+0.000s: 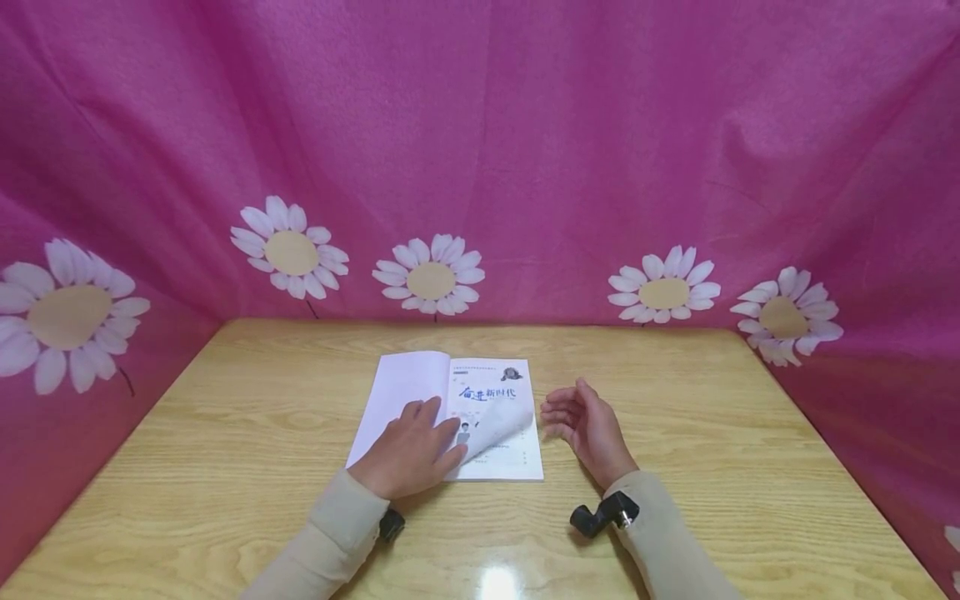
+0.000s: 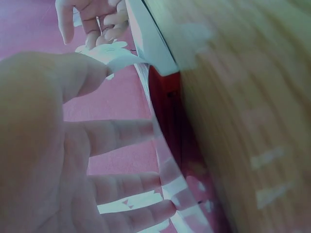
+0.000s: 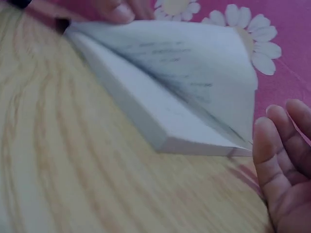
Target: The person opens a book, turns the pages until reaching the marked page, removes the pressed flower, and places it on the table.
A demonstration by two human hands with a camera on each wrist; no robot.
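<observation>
An open paperback book (image 1: 502,464) lies on the table, its blank left page (image 1: 401,387) beside a printed right page with blue lettering. The lower corner of that right leaf (image 1: 504,427) is curled up and folded over. My left hand (image 1: 411,450) rests across the book near the gutter, fingers extended, with the thumb (image 2: 85,75) against the lifted leaf. In the right wrist view, the raised leaf (image 3: 194,63) stands over the page block. To the right of the book, my right hand (image 1: 592,425) hovers with relaxed fingers, holding nothing.
The book lies on a wooden table (image 1: 712,433) with light grain. A pink cloth (image 1: 525,167) with large white daisies hangs behind and along both sides. Black camera mounts (image 1: 604,513) sit on both wrists over beige sleeves.
</observation>
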